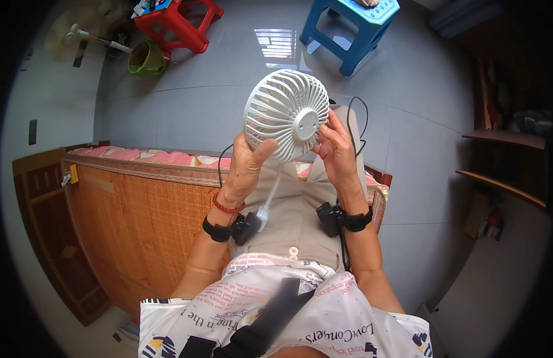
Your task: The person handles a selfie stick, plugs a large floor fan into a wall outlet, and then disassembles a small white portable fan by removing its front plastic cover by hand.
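A small white fan (286, 116) is held up over my lap, with the hub (306, 125) of its slatted round cage turned toward me. My left hand (247, 160) grips the cage at its lower left edge, the thumb lying across the slats. On the opposite side, my right hand (336, 143) has its fingers closed on the cage beside the hub; some fingertips are hidden behind it. A white cable (275, 190) runs from below the fan down over my beige trousers (297, 221) to a white end piece (263, 216) by my left wrist.
I sit at the edge of a bed with a woven brown mat (133, 224). Ahead on grey tiles stand a red stool (180, 30), a blue stool (348, 36) and a green bin (147, 58). A standing fan (97, 37) is far left; shelves (504, 139) are right.
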### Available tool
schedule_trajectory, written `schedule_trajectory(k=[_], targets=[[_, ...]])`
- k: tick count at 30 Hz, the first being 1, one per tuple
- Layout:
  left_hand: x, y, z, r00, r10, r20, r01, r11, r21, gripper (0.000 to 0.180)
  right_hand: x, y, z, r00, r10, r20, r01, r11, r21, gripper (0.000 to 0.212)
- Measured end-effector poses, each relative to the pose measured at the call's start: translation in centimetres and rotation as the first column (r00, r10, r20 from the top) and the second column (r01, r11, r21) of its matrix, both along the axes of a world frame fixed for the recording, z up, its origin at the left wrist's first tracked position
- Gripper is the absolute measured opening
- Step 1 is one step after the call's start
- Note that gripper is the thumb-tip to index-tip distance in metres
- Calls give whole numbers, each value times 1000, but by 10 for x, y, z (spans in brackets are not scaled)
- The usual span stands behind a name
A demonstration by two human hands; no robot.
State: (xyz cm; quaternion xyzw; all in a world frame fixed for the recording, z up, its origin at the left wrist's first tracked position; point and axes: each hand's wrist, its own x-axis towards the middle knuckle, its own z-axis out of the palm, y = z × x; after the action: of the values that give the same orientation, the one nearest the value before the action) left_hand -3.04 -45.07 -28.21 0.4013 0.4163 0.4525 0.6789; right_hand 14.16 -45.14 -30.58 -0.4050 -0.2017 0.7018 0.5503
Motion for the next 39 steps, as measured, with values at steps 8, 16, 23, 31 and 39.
schedule_trajectory(k=[8,16,23,31,39], targets=[[-2,0,-8,995,22,93,-16,998,-68,64,-3,-2,1,997,-44,59,45,999,-22,51],[-19,-2,-26,971,82,224,-41,982,-185,57,-3,-5,0,971,-68,228,65,998,20,60],[-16,1,-26,974,103,203,-61,977,-203,55,-4,-5,1,969,-73,237,81,996,-25,59],[-15,2,-24,985,80,150,-58,988,-146,55,-3,-4,-2,979,-40,201,62,992,-106,60],[-14,1,-22,982,91,168,-65,986,-153,55,-3,-6,-2,977,-48,210,68,994,-87,61]])
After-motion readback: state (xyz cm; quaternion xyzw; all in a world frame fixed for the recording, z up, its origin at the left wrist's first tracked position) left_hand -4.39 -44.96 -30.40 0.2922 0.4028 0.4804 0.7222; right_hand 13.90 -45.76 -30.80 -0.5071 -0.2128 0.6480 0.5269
